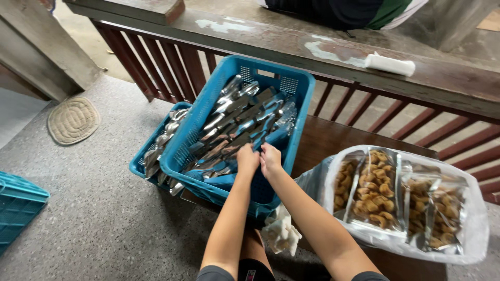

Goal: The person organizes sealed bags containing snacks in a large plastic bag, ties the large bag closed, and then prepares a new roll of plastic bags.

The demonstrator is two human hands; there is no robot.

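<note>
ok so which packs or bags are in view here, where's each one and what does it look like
Silver pouches: flat, shiny, stacked in rows in the upper blue crate; both hands, left hand and right hand, rest on the near ones.
More silver pouches: in the lower blue crate.
Big clear plastic bag: at right, rounded, whitish.
Clear-fronted snack pouches: inside that bag, silver edges, golden-brown pieces.

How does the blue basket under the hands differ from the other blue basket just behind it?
The upper blue basket lies tilted and shows whole; the lower blue basket is mostly covered by it. Both hands, left hand and right hand, reach into the upper basket; none touches the lower. Both hold shiny silver pouches.
</note>
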